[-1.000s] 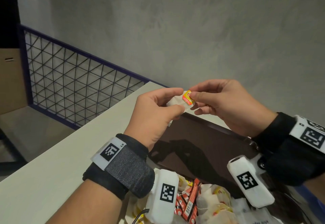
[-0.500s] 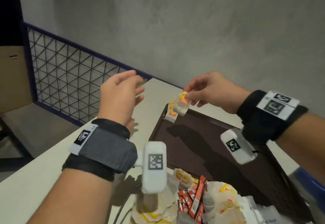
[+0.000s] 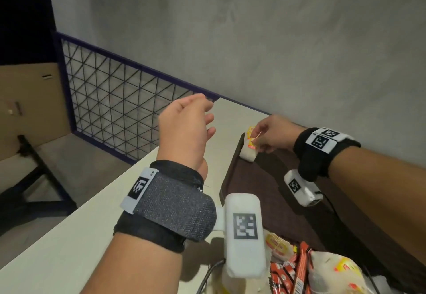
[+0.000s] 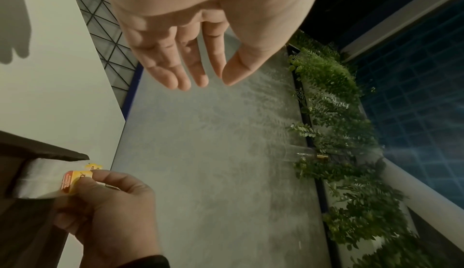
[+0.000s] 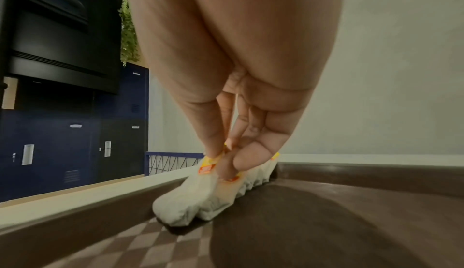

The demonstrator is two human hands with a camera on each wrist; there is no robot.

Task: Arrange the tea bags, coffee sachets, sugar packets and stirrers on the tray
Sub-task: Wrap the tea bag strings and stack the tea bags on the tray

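Observation:
A dark brown tray [image 3: 265, 192] lies on the pale table. In its far left corner white tea bags [image 3: 247, 154] with yellow-red tags stand in a row against the rim [image 5: 100, 210]. My right hand [image 3: 258, 140] pinches the tag of the nearest tea bag [image 5: 208, 165], which rests on the tray floor; the left wrist view shows the same pinch on the tag [image 4: 69, 181]. My left hand [image 3: 198, 118] hovers open and empty above the table, left of the tray, its fingers [image 4: 191, 69] relaxed. A pile of tea bags and red sachets [image 3: 297, 268] lies at the tray's near end.
A blue wire-mesh railing [image 3: 119, 109] runs along the table's left far side. A grey wall [image 3: 253, 40] stands right behind the tray. A cardboard box [image 3: 30, 104] sits beyond the railing. Bare tabletop [image 3: 69, 236] stretches left of the tray.
Both hands held one tea bag a second ago. The left hand let go and drew left; the right hand carried the bag down into the tray's far corner.

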